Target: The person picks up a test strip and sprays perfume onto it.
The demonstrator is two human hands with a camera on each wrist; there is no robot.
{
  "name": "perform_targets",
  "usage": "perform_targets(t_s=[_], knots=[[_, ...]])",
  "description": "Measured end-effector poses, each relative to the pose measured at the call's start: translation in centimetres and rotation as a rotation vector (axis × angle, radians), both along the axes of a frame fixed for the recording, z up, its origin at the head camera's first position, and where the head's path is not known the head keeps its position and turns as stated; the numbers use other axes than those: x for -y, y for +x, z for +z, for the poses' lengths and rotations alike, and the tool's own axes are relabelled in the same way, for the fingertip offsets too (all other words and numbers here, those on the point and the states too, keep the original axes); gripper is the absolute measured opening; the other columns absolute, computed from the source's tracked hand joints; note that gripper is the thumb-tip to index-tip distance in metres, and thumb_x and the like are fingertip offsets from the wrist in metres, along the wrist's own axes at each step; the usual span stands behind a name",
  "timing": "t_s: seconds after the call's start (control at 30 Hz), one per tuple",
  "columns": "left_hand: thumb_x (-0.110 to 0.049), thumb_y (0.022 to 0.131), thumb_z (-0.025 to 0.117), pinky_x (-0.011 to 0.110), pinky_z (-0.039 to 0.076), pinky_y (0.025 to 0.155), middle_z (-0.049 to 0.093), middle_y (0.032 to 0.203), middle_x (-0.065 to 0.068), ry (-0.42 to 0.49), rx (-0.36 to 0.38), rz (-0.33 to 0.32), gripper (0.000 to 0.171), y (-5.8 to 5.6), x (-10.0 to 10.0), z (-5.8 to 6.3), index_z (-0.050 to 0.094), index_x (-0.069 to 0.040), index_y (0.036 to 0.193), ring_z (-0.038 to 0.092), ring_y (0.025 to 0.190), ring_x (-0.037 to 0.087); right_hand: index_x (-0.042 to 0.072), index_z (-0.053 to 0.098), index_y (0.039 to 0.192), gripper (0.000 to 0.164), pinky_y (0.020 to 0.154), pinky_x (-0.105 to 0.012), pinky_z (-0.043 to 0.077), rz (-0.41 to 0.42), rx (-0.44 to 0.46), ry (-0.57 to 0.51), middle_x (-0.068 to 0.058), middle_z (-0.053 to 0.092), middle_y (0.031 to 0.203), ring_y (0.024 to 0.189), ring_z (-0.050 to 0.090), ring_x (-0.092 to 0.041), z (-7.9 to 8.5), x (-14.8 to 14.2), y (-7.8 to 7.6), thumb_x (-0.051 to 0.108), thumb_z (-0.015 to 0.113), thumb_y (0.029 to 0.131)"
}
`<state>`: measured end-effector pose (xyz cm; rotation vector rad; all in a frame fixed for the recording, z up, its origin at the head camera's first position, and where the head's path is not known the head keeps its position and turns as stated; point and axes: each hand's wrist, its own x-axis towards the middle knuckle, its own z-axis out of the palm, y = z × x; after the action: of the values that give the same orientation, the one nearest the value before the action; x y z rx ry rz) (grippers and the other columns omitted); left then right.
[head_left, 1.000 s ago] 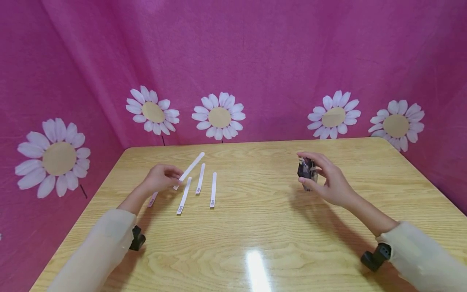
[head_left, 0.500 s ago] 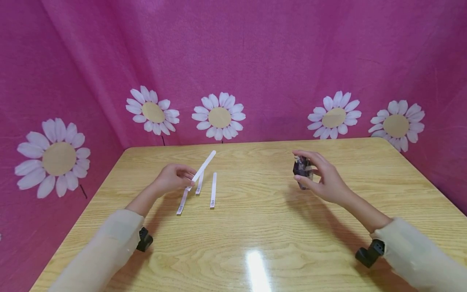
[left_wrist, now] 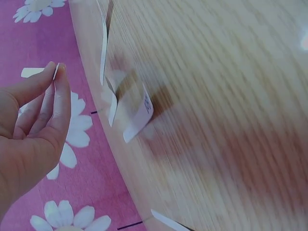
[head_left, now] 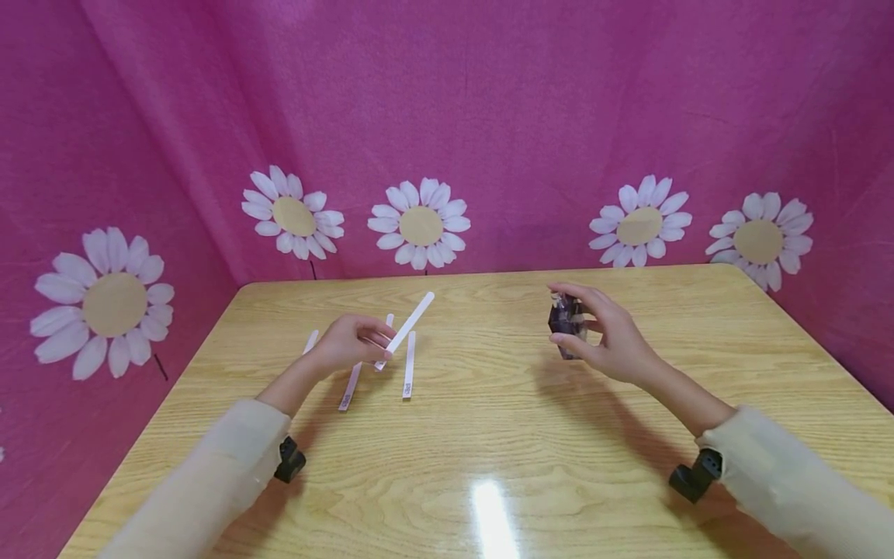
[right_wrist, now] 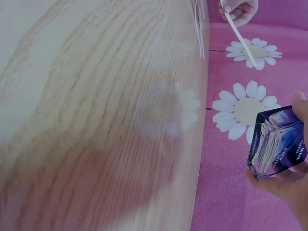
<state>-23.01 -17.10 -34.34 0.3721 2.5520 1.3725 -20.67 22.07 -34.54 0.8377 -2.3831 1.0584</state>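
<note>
My left hand [head_left: 347, 343] pinches a white paper test strip [head_left: 414, 320] between thumb and fingertips, its far end tilted up to the right. In the left wrist view the strip [left_wrist: 57, 71] is nearly edge-on between the fingertips. Below and around this hand, several similar strips lie on the table, among them a printed strip [head_left: 409, 365] and another strip [head_left: 351, 387] partly covered by the hand. On the right, my right hand [head_left: 615, 338] grips a dark purple-blue glass perfume bottle [head_left: 562, 317] above the table, thumb and fingers on opposite sides. The right wrist view shows lettering on the bottle [right_wrist: 276, 144].
The wooden table [head_left: 482, 435] runs back to a pink curtain [head_left: 517, 116] printed with large white daisies. Another strip [head_left: 311, 339] lies behind the left wrist. Black wrist cameras sit at both cuffs.
My left hand has moved right with the pinched strip, over the lying strips, uncovering one at the left. The right hand has brought the bottle left and slightly away from me.
</note>
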Motion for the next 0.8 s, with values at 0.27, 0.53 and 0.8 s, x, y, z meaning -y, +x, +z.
perform_targets(t_s=[0.27,0.53,0.8], knots=[[0.001,0.081,0.071,0.026,0.057,0.069,0.07,0.097,0.02,0.023,0.034,-0.02,0.033,0.1,-1.1,-0.1,0.064,0.006,0.113,0.063,0.073,0.005,0.015,0.048,0.14,0.069,0.075,-0.042,0.061,0.024,-0.023,0.045,-0.012,0.055,0.136,0.11,0.057,-0.02,0.3,0.5,-0.5,0.005,0.077,0.079],[0.002,0.08,0.072,0.026,0.054,0.063,0.07,0.096,0.021,0.048,0.047,-0.016,0.032,0.4,-1.9,-0.5,0.064,0.007,0.111,0.062,0.069,0.005,0.018,0.049,0.139,0.066,0.069,-0.034,0.058,0.059,-0.038,0.103,-0.01,0.055,0.136,0.111,0.055,-0.019,0.1,1.3,-1.1,0.011,0.078,0.079],[0.001,0.08,0.073,0.022,0.055,0.064,0.071,0.096,0.021,0.028,-0.001,-0.039,0.031,0.7,-2.4,-0.4,0.066,0.006,0.109,0.064,0.074,0.004,0.015,0.05,0.138,0.064,0.067,-0.029,0.056,0.074,-0.044,0.114,-0.009,0.057,0.133,0.107,0.055,-0.016,0.5,2.5,-1.6,0.014,0.078,0.08]])
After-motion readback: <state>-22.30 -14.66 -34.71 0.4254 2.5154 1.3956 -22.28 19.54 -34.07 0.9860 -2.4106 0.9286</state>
